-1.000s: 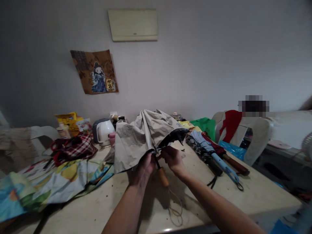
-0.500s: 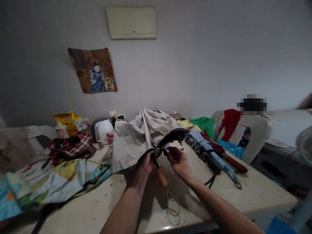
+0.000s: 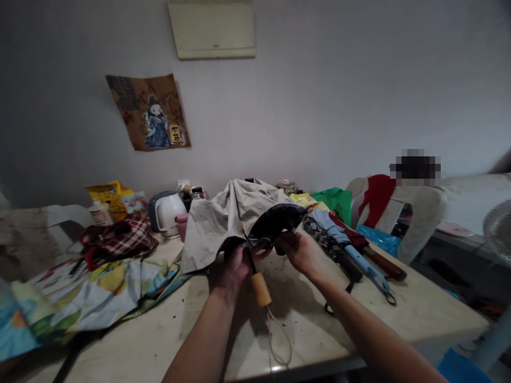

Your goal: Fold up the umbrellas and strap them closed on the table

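Observation:
In the middle of the head view lies a half-folded umbrella (image 3: 211,223), its canopy beige-grey outside and black inside. Its short wooden handle (image 3: 261,290) points toward me, with a cord loop (image 3: 281,346) hanging from the end. My left hand (image 3: 233,266) is closed around the umbrella at the dark shaft, just below the canopy's near edge; some of its fingers are behind the shaft. My right hand (image 3: 297,251) pinches the canopy's edge on the right side, where the black lining shows. Shadow partly hides its fingertips.
Several folded umbrellas (image 3: 361,260) lie on the right of the table (image 3: 423,319). A patterned cloth (image 3: 115,292) spreads over the left, near a checked red bag (image 3: 128,242). A kettle (image 3: 166,215) and a pink cup (image 3: 181,226) stand behind; a green bag (image 3: 335,202) is at the back right.
My right hand has moved slightly right, drawing the canopy edge outward, so more black lining shows. The wooden handle has shifted a little left. My left hand stays at the shaft.

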The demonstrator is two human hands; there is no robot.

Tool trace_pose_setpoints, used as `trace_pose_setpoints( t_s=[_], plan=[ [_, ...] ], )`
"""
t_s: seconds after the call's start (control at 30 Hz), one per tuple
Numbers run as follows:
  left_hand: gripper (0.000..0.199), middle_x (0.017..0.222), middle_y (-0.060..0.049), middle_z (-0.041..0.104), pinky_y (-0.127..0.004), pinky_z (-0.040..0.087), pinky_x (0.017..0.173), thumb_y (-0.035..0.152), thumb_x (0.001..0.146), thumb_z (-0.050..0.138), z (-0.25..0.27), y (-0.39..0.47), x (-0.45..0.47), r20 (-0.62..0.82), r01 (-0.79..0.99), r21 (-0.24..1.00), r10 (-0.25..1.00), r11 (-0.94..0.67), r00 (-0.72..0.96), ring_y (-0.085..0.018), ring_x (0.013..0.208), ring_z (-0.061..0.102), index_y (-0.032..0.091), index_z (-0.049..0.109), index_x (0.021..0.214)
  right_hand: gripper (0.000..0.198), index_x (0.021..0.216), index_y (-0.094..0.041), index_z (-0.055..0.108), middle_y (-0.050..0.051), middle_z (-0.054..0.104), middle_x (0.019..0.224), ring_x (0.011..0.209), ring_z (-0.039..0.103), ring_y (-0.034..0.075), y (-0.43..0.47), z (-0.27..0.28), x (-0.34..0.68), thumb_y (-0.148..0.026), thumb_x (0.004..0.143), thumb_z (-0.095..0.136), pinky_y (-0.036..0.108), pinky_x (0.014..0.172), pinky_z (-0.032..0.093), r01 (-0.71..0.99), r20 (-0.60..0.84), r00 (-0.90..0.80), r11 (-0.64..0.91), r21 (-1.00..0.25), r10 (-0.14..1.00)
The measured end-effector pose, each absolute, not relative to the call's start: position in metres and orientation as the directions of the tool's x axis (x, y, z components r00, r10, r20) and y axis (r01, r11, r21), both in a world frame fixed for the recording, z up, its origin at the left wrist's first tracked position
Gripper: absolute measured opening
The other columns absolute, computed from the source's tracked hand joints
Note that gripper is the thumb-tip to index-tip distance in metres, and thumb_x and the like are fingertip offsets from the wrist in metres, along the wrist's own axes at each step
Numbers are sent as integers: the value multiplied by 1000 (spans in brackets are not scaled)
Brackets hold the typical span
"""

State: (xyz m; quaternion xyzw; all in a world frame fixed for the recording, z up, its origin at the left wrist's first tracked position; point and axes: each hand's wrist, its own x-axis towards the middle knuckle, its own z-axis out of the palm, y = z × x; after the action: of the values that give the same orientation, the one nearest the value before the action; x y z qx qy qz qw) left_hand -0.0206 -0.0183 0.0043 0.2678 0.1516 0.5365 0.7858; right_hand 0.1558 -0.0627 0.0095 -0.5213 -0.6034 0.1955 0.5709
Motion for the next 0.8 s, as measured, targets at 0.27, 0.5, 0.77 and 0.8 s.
trace_pose_setpoints(
  t_s=[0.27,0.5,0.77,0.8],
  plan=[
    [26,84,-7,76,-65,51,92,6,69,64,9,-24,-18,-2,-697,619,889,361,458,-33,99,71,16,67,93,16,64,-14,65,3,60,56,51,48,11,-89,41,149,-27,70,57,23,50,34,368,313,157,239,-899,937],
    [18,66,-5,69,-41,62,72,-4,71,54,22,-29,-16,-185,-693,606,916,391,355,-20,64,70,13,62,72,20,64,-17,62,0,59,58,54,46,11,-65,18,168,-34,58,70,23,51,34,194,412,124,385,-902,903],
    [22,61,-4,65,-28,58,56,-7,71,52,28,-28,-21,-151,-751,596,958,284,242,-15,55,64,13,59,66,16,63,-19,56,3,59,62,61,52,16,-53,10,220,-34,60,58,29,61,39,540,559,314,340,-770,768],
    [23,61,-4,65,-28,57,55,-7,71,51,29,-29,-20,-143,-757,597,964,266,226,-15,55,64,13,59,65,16,64,-19,56,3,59,62,60,52,17,-55,10,222,-34,60,56,30,61,39,579,558,327,305,-756,763]
  ],
)
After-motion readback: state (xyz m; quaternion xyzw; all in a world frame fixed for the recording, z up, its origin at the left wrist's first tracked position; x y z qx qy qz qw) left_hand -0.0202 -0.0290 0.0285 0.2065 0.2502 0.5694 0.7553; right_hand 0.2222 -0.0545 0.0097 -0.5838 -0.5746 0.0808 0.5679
